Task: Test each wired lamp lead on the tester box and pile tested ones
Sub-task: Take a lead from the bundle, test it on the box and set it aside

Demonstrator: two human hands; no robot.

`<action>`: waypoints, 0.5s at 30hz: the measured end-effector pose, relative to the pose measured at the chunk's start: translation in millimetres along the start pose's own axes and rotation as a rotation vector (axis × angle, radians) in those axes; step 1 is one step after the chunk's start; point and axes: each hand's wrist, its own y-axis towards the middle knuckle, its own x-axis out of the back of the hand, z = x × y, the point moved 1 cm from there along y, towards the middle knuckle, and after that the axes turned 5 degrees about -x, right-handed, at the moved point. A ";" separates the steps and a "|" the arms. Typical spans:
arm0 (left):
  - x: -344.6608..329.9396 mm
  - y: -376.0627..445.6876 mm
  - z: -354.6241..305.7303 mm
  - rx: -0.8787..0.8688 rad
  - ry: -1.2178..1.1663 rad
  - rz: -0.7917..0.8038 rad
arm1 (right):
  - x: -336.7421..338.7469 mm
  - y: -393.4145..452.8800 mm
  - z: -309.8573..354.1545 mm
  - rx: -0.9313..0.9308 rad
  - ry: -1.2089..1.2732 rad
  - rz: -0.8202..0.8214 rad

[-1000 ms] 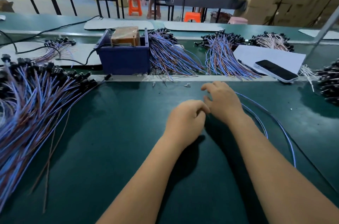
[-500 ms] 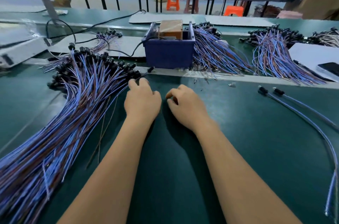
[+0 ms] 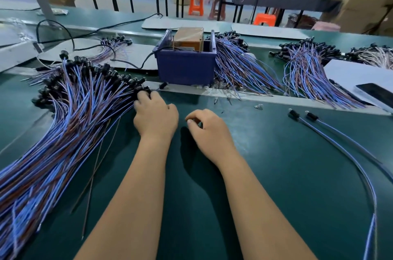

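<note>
Left hand [image 3: 156, 114] reaches into the near edge of the large lead pile [image 3: 70, 115] on the green bench [image 3: 276, 174], fingers curled among the black sockets. Right hand [image 3: 209, 129] is loosely curled; contents cannot be determined. Blue tester box [image 3: 186, 66] stands just behind. Two loose leads [image 3: 340, 147] lie to the right.

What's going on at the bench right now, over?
Left hand gripping sockets at big lead pile. Right hand curled, apparently empty. Tester box untouched, two leads lying right. Nothing blocking.
</note>
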 end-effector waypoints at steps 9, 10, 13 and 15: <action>-1.1 35.5 8.4 -0.070 0.131 0.248 | 2.3 -1.1 -1.6 -0.033 0.089 0.014; 0.0 36.6 11.7 -0.077 0.140 0.237 | 2.3 -0.6 -2.6 -0.035 0.091 0.016; 0.0 30.7 19.2 -0.161 0.101 0.167 | 1.8 1.0 -4.5 -0.040 0.089 0.016; -0.3 28.6 19.5 -0.221 0.058 0.150 | 1.2 2.5 -4.5 -0.035 0.087 0.011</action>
